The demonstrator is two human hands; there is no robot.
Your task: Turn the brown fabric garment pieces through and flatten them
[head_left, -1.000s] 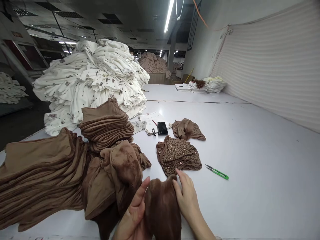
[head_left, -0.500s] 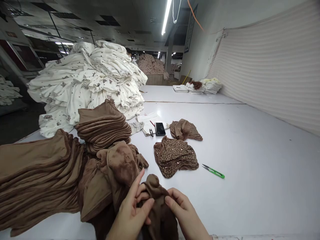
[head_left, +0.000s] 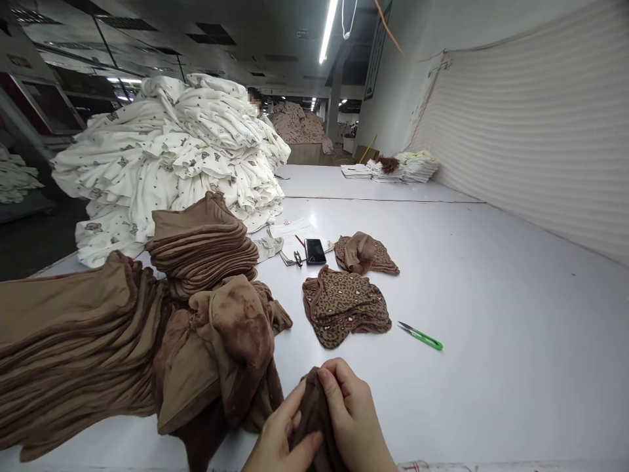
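One left hand and one right hand are pinching brown cloth between thumbs and fingers at the near edge of the table; green snips are lying farther right.

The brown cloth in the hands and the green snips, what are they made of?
The brown cloth looks like soft, dull fabric, perhaps plush, because it bunches and creases. The green snips seem to have metal blades, thin and greyish; the handle could be plastic or painted metal, since it's plain bright green.
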